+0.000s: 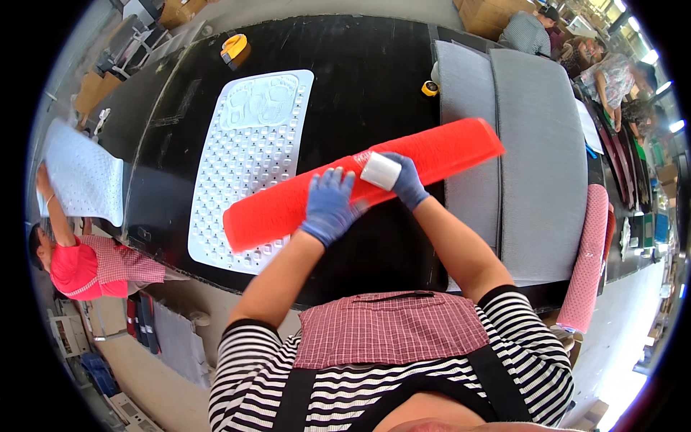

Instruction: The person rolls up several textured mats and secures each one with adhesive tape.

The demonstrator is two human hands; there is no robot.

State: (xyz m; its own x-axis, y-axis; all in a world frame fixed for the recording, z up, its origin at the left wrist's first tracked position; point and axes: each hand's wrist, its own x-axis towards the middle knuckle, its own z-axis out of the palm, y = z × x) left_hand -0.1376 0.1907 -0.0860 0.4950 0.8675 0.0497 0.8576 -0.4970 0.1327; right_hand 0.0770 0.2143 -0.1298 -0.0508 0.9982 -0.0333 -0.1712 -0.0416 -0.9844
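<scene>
A red rolled-up mat (425, 147) lies slantwise in front of me, its left end over a light blue bath mat (248, 151). My left hand (331, 205), in a blue glove, rests on top of the roll near its middle, fingers stretched out. Just beside it, my right hand (407, 181), also gloved in blue, grips a whitish roll of clear tape (380, 171) against the red roll. A shiny strip of tape shows on the red surface above it. The bath mat has raised footprint shapes at its far end and rows of small bumps.
Large grey mats (543, 165) are stacked on the black table (360, 65) at the right, with a pink rolled mat (586, 259) by them. Toward the back lie a yellow tape roll (234, 49) and a tape measure (430, 88). At left, a co-worker (93, 266) holds another bath mat (83, 173).
</scene>
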